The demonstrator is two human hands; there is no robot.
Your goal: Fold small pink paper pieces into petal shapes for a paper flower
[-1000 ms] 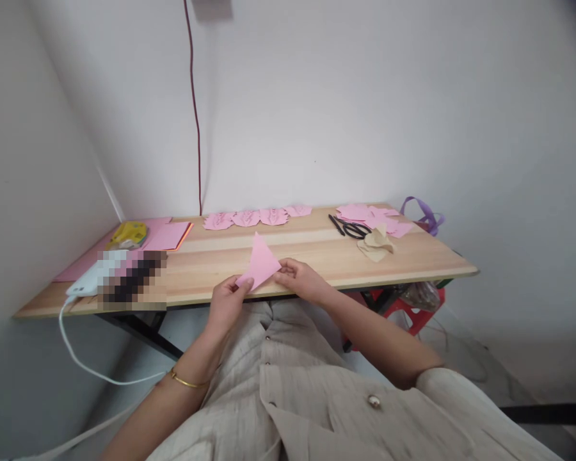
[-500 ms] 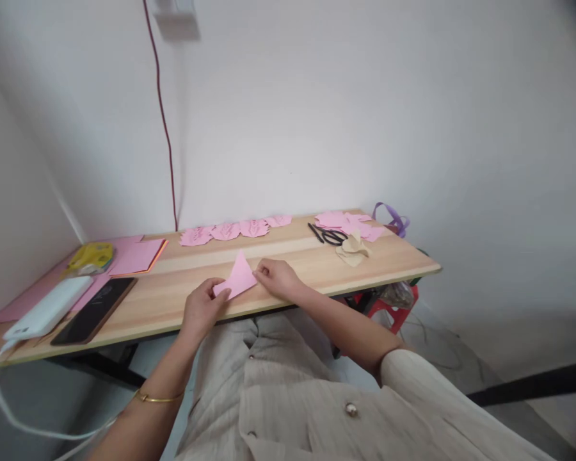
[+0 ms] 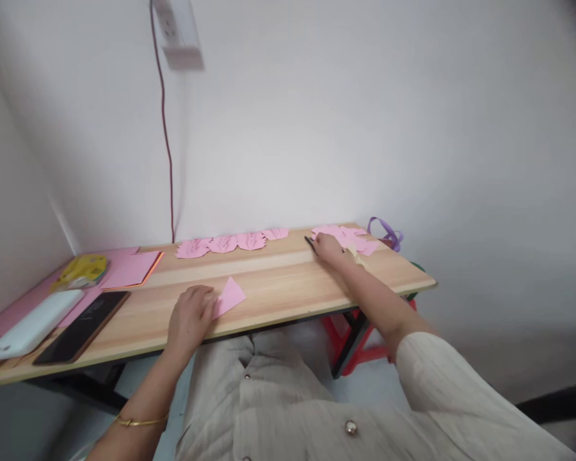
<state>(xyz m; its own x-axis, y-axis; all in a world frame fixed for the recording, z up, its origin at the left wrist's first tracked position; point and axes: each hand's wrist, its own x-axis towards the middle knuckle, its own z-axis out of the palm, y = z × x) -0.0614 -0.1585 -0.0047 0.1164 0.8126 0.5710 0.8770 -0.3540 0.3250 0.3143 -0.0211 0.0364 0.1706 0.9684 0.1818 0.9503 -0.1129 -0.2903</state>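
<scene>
A small folded piece of pink paper point(image 3: 231, 296) lies near the table's front edge, its point facing away from me. My left hand point(image 3: 192, 315) has bent fingers over the paper's left end and keeps hold of it there. Farther off to the right, my right hand point(image 3: 329, 247) reaches down to the tabletop with its fingers curled together. Beside those fingers lies a black pen point(image 3: 310, 244). The black scissors are almost wholly covered by that hand, so what it grips is hidden. Pale tan scraps point(image 3: 356, 257) sit just right of it.
Several pink paper cutouts point(image 3: 223, 244) line the wall side, and more pink pieces point(image 3: 369, 247) lie behind my right hand. At left are pink sheets point(image 3: 130, 269), a yellow packet point(image 3: 82, 270), a white power bank point(image 3: 33, 323) and a phone point(image 3: 82, 326). A red stool point(image 3: 365, 354) stands below.
My right hand has let go of the pink paper and moved right and away to the pen and scissors. The left hand stays at the paper, which now lies lower on the table.
</scene>
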